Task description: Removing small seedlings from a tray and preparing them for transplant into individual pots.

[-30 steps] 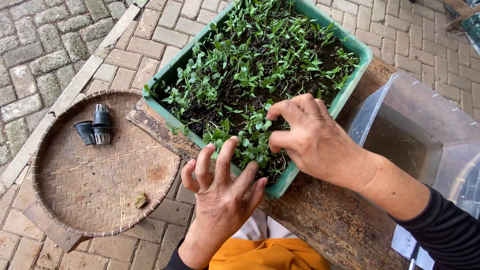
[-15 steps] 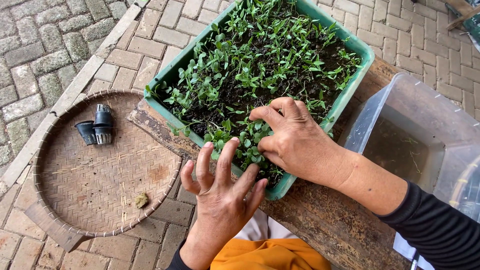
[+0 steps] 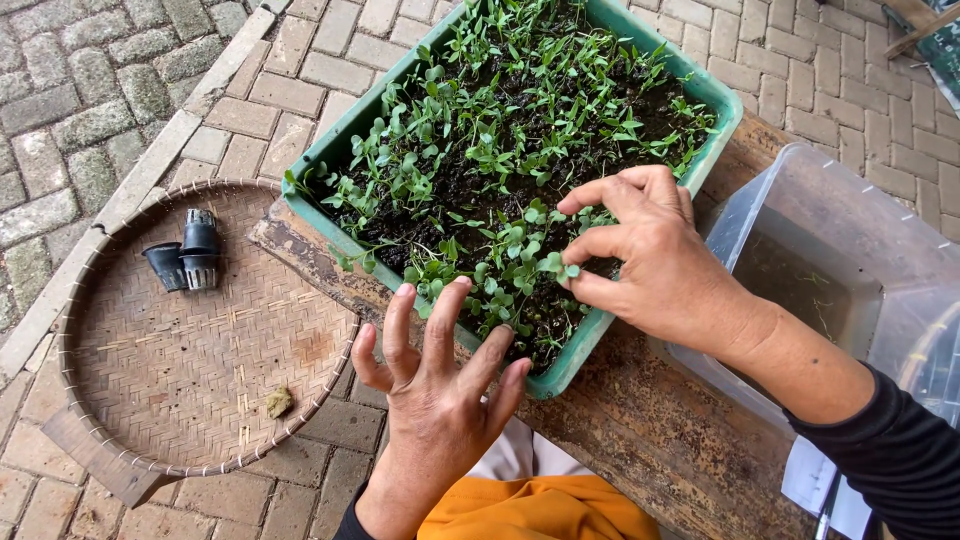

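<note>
Right hand [image 3: 660, 265] pinches a seedling [image 3: 560, 268] in the green tray [image 3: 720, 105]. Left hand [image 3: 435, 390], fingers spread, hovers at the tray's near rim. A woven basket [image 3: 190, 340] lies to its left.

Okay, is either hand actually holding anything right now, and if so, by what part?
The right hand pinches a small seedling near its leafy top, between thumb and fingertips, over the green tray. The left hand holds nothing; its fingers spread at the tray's near edge.

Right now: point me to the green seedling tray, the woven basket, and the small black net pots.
green seedling tray [image 3: 335, 150], head view, on its bare left rim.
woven basket [image 3: 160, 360], head view, on its bare woven bottom.
small black net pots [image 3: 198, 250], head view, on the upright pot's side.
</note>
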